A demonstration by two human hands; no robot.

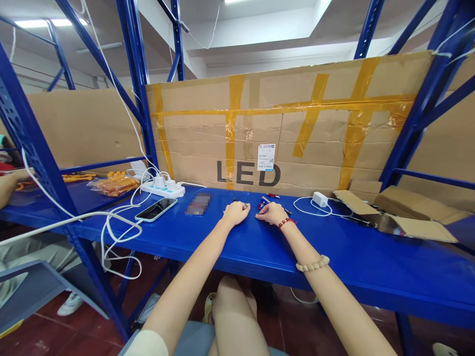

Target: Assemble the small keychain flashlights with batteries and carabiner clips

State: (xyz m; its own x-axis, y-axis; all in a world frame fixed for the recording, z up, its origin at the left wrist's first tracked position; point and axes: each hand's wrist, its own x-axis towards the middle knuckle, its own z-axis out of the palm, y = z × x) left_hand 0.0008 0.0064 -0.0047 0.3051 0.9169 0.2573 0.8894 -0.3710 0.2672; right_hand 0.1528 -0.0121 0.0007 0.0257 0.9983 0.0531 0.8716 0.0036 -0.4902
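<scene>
My left hand (236,213) rests on the blue tabletop with its fingers curled. Something small and dark shows by its thumb, too small to name. Just to the right, my right hand (272,214) is closed in a pinch low over the table, and what lies between its fingertips I cannot make out. Behind the right hand are slim blue pen-like pieces (264,200), partly covered by it. A small red piece (273,196) lies a little farther back. The two hands are close together but apart.
A phone (156,210) lies at the left, before a white power strip (163,188) with tangled cables. A blurred dark rectangle (198,203) is beside it. At the right are a white charger (319,199) and an open cardboard box (419,228). A cardboard panel (200,143) stands behind.
</scene>
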